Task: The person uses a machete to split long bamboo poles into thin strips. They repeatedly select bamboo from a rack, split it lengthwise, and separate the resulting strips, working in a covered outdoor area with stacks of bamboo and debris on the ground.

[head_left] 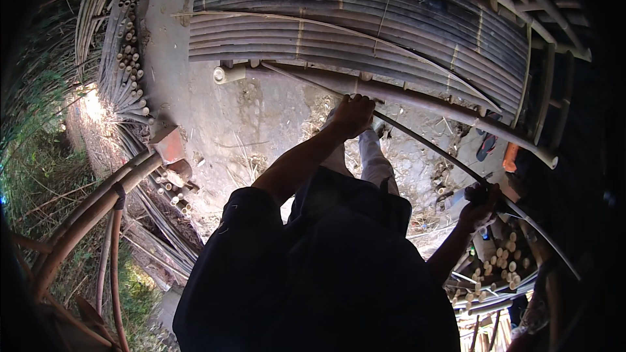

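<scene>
A long thin bamboo rod slants from the upper middle down to the lower right. My left hand is closed around it near the middle, just in front of a thick bamboo pole. Farther down the rod, at the right, my right hand is closed on it too. Something dark shows at the right hand's fingers, too unclear to name. The rod's far end reaches the thick pole, and its other end sticks out past my right hand.
A slatted bamboo platform spans the far side, with a loose strip across it. Bamboo bundles lie at the left, near a brick and a curved pole frame. Sandals and cut bamboo are at the right.
</scene>
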Demonstrator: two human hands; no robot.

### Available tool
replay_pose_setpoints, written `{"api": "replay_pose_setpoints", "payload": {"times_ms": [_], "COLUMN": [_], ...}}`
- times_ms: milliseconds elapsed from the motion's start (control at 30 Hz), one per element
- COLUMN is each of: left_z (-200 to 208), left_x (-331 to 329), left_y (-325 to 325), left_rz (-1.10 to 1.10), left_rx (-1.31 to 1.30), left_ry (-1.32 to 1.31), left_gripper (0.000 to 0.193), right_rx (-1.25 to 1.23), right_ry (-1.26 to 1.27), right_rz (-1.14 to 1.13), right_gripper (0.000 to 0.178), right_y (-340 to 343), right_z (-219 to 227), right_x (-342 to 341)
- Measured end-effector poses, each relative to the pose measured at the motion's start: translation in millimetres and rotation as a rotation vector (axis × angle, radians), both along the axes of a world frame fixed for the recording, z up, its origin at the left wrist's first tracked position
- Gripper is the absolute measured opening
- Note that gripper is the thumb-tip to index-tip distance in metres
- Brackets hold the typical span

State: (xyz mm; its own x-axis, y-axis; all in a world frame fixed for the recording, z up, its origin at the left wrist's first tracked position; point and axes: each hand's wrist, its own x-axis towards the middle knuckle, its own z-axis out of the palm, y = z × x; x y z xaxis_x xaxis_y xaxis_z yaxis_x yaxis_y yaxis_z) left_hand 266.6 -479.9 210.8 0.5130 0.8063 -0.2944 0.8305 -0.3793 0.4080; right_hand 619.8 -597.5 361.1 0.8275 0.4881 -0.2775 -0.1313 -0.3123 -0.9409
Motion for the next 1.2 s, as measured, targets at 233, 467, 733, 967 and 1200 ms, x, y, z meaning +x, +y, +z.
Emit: {"api": "replay_pose_setpoints", "payload": {"times_ms": [233,467,733,967,1200], "left_z": [-3.6,-53.0,-134.7,-83.0,-118.4], "left_x": [-6.9,-38.9,-42.4,-4.9,3.3], "left_y": [3.1,33.0,54.7,84.0,97.4], "left_rz": [0.036,0.017,0.042,-0.156,-0.165], "left_rx": [-0.016,0.043,-0.277,-0.267,-0.412], "left_ry": [0.010,0.014,-0.171,-0.021,0.072], "left_gripper": [0.024,0.040,0.044,0.045,0.048], "right_rx": [-0.032,-0.033,-0.013,-0.226,-0.329], "right_ry": [0.124,0.330,0.262,0.226,0.208], "right_rz": [0.007,-0.015,-0.306,-0.554,-0.556], "right_gripper": [0.025,0.035,0.026,0.036,0.037], "right_y": [10.9,35.9,116.6,124.6,144.3], "right_z": [-6.8,-104.6,-229.0,-318.6,-342.0], "right_x": [8.4,26.9,38.7,49.2,53.8]}}
